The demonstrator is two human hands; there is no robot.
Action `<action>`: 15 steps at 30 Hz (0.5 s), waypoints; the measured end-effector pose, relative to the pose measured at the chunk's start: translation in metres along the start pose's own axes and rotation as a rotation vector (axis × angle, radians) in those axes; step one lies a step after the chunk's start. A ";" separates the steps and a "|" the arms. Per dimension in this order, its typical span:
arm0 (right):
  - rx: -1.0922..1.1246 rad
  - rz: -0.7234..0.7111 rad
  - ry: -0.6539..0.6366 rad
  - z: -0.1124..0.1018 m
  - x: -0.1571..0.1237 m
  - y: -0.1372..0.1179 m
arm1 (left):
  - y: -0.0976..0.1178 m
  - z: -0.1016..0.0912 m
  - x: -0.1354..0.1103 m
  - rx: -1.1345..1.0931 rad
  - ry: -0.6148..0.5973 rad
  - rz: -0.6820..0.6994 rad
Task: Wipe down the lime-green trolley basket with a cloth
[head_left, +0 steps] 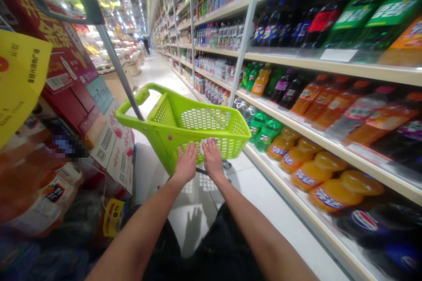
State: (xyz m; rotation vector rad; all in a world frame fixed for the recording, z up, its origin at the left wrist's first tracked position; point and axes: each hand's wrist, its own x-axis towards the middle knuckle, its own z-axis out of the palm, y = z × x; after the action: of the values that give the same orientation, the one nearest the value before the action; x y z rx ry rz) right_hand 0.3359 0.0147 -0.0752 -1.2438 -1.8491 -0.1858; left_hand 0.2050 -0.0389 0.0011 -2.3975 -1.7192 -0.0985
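Note:
A lime-green shopping basket cart (158, 134) with holed sides stands in front of me. A long grey pull handle (115, 61) rises from its left end toward the upper left. My left hand (186, 161) lies against the near side of the basket, fingers stretched out, with nothing visible in it. Just to its right, my right hand (212, 158) presses a crumpled white cloth or tissue (201, 149) against the same side. Part of the cloth is hidden under the fingers. The inside of the basket shows only in part.
Drink shelves (296, 59) line the right side, with orange soda bottles (310, 175) on the lowest one. Stacked cartons (112, 153) and a yellow price sign (23, 79) crowd the left. A distant person (146, 45) stands along the tiled aisle (156, 63).

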 end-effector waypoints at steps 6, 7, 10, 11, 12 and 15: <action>-0.014 -0.048 -0.091 -0.001 -0.018 -0.008 | -0.007 0.010 -0.010 0.000 -0.023 0.007; -0.019 -0.059 -0.064 -0.004 -0.012 -0.012 | -0.010 0.009 -0.011 -0.002 -0.029 0.004; -0.023 -0.088 0.040 -0.013 0.016 -0.027 | -0.019 0.003 -0.012 -0.007 -0.032 -0.023; -0.023 -0.099 0.058 -0.014 0.025 -0.033 | -0.022 -0.001 -0.012 -0.007 -0.025 -0.033; -0.021 -0.107 0.064 -0.015 0.033 -0.037 | -0.024 -0.004 -0.011 -0.005 -0.017 -0.042; -0.011 -0.109 0.037 -0.009 0.043 -0.045 | -0.030 -0.014 -0.009 0.000 0.005 -0.059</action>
State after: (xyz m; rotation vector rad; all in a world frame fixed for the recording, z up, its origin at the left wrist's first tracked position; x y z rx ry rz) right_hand 0.2996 0.0169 -0.0239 -1.1403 -1.8876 -0.2777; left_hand 0.1750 -0.0404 0.0167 -2.3454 -1.7878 -0.1129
